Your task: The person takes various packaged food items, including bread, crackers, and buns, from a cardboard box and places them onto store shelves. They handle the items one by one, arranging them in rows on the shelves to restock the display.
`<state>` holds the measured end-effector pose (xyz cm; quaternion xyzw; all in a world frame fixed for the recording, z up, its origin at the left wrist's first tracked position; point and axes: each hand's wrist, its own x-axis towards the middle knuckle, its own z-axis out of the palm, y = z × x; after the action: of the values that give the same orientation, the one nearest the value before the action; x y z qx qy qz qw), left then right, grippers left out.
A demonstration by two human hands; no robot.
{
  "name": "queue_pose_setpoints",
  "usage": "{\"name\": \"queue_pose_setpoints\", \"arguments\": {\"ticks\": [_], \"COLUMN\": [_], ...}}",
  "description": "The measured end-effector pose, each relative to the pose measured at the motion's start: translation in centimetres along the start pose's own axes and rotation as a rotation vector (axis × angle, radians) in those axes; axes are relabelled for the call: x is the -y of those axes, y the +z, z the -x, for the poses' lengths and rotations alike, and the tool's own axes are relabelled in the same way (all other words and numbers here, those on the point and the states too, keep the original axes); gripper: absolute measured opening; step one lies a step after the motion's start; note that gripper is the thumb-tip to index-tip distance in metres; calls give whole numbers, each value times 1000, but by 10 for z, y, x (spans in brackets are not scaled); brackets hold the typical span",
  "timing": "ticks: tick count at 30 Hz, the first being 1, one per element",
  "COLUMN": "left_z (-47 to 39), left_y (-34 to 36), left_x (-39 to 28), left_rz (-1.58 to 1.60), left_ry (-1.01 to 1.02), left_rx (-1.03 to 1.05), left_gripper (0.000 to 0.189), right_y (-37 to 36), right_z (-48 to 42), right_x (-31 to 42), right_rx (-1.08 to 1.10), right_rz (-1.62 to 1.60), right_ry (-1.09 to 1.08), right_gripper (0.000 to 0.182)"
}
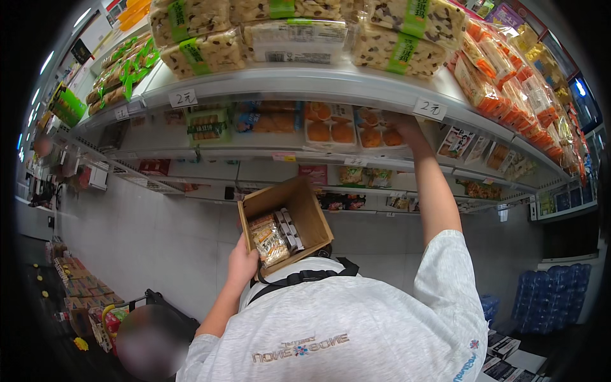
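My left hand (pixel 244 260) grips the rim of an open cardboard box (pixel 312 215) held against my waist. Inside the box lie a clear packet of snack food (pixel 269 241) and a white and dark package (pixel 290 229) beside it. My right hand (pixel 403 126) reaches onto the second shelf, at a clear pack of round orange-brown cakes (pixel 374 128); its fingers are partly hidden by the shadow and the shelf above. A similar cake pack (pixel 329 125) sits just left of it. Further left are a blue-wrapped bread pack (pixel 269 117) and a green pack (pixel 208 126).
The upper shelf's front edge (pixel 305 81) overhangs my right hand and holds large wrapped snack blocks (pixel 300 43). Orange-wrapped packs (pixel 506 76) fill its right end. Lower shelves carry more packets. A shopping cart (pixel 152 298) and a person with a blurred head (pixel 150 341) are at lower left.
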<state>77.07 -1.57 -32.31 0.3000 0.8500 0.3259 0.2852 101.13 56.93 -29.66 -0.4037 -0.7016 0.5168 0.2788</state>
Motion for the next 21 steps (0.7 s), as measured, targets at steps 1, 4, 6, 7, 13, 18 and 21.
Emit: {"name": "queue_pose_setpoints", "arguments": {"ticks": [1, 4, 6, 7, 13, 18, 21], "left_z": [1, 3, 5, 7, 0, -4, -5], "left_y": [1, 7, 8, 10, 28, 29, 33], "left_x": [-4, -16, -28, -32, -18, -46, -46], "left_rz": [-12, -5, -21, -28, 13, -81, -105], "left_ry": [-4, -26, -70, -93, 36, -33, -68], "left_rx": [0, 4, 4, 8, -33, 10, 11], "left_gripper": [66, 66, 65, 65, 66, 68, 68], "right_y": [1, 8, 14, 21, 56, 53, 65], "right_z": [-3, -2, 21, 33, 98, 124, 181], "right_x": [-4, -2, 22, 30, 43, 20, 19], "right_rx": [-77, -228, -222, -216, -216, -445, -540], "right_rz": [158, 481, 497, 607, 769, 517, 303], "right_ry": [-104, -345, -411, -453, -676, -816, -665], "right_gripper": [57, 60, 60, 59, 49, 28, 19]}}
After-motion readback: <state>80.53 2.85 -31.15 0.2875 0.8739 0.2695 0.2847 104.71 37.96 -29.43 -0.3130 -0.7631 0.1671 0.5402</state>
